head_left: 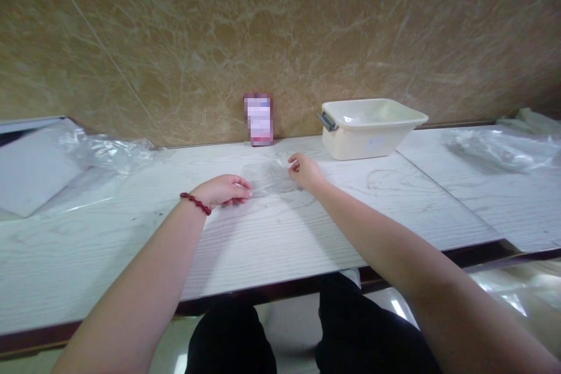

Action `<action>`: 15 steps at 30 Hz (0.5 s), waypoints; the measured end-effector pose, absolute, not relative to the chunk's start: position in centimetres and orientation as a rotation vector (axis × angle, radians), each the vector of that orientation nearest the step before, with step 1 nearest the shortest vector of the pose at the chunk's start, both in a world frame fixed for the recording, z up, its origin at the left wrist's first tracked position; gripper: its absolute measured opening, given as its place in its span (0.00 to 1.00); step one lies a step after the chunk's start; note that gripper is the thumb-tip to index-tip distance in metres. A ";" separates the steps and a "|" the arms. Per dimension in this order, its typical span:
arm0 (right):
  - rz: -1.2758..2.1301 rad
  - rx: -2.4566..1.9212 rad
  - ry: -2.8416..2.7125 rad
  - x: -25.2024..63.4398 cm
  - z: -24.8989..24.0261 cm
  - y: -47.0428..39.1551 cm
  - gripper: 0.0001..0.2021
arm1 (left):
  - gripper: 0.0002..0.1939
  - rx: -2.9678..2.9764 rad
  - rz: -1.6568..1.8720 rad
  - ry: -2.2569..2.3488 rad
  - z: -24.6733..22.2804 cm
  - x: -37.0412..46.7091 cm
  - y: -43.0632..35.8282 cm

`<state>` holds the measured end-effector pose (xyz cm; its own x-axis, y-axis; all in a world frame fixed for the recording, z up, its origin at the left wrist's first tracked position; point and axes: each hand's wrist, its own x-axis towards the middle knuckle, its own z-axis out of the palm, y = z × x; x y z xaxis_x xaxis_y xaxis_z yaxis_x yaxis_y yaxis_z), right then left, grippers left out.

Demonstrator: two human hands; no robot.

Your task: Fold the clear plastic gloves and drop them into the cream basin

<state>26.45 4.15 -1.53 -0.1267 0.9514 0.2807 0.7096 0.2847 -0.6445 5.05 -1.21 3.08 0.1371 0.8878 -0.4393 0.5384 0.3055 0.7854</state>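
Note:
A thin clear plastic bag [272, 179] lies on the white wood-grain table [263, 245], between my two hands. My left hand [225, 190], with a dark red bead bracelet at the wrist, has its thumb and forefinger closed on the bag's left edge. At the bag's right side is my right hand [304, 171], its fingers curled and closed on the film near the upper right corner. The film is so clear that its exact outline is hard to make out.
A cream plastic bin [363, 137] with a grey handle stands at the back right. A blurred-out phone-like object [260, 120] leans on the marble wall. Crumpled clear plastic [114, 152] and a white box [35, 169] lie left; more plastic [504, 149] lies right.

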 end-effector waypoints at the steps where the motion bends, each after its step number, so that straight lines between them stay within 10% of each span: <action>1: 0.472 -1.491 -1.902 26.5 -1.5 4.1 0.10 | 0.11 1.345 0.411 1.532 3.1 5.0 -1.2; 15: 0.501 -1.461 -1.884 26.5 -1.1 3.7 0.10 | 0.03 0.827 1.205 1.556 2.6 5.1 0.4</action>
<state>26.54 3.74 -1.10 -0.1281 0.9503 0.2838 0.6839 0.2919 -0.6687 5.15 0.43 2.59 -0.3039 0.9106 -0.2802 -0.0438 0.2805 0.9589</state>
